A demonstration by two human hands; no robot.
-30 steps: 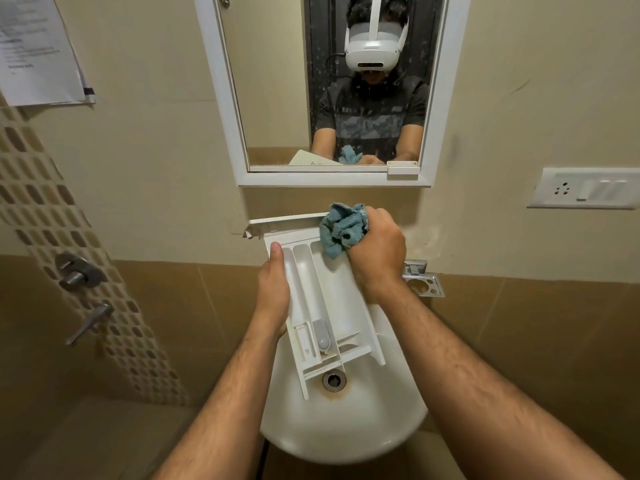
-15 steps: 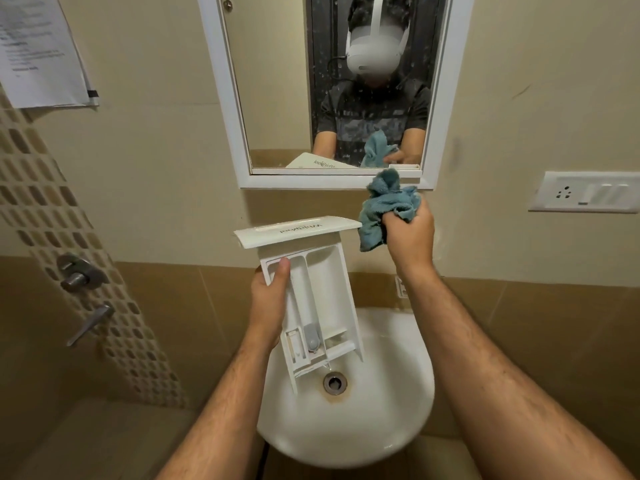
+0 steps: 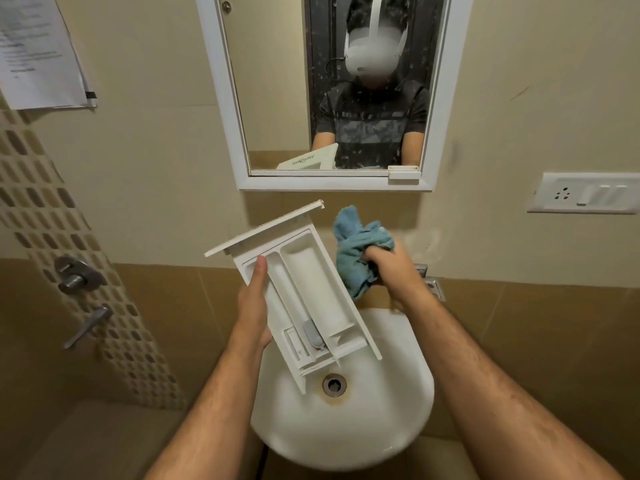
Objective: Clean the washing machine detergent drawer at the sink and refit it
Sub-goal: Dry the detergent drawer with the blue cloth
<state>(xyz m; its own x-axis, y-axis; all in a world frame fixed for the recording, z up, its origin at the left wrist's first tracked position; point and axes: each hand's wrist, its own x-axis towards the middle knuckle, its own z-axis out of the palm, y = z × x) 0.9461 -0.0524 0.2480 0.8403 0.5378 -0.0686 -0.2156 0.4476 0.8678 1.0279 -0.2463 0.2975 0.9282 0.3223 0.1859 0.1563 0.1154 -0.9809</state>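
The detergent drawer (image 3: pixel 304 289) has tilted rightward since half a second ago and the cloth (image 3: pixel 356 251) has dropped beside it; left hand (image 3: pixel 254 303) fingers grasp the drawer's edge above the sink (image 3: pixel 391 427); right hand (image 3: pixel 394 271) clenches the blue cloth.

You see the white detergent drawer (image 3: pixel 304 299) tilted above the white sink (image 3: pixel 381 427), its front panel toward eleven o'clock, open compartments facing you, a grey insert near its lower end. A crumpled blue cloth (image 3: pixel 356 254) sits at its two o'clock.
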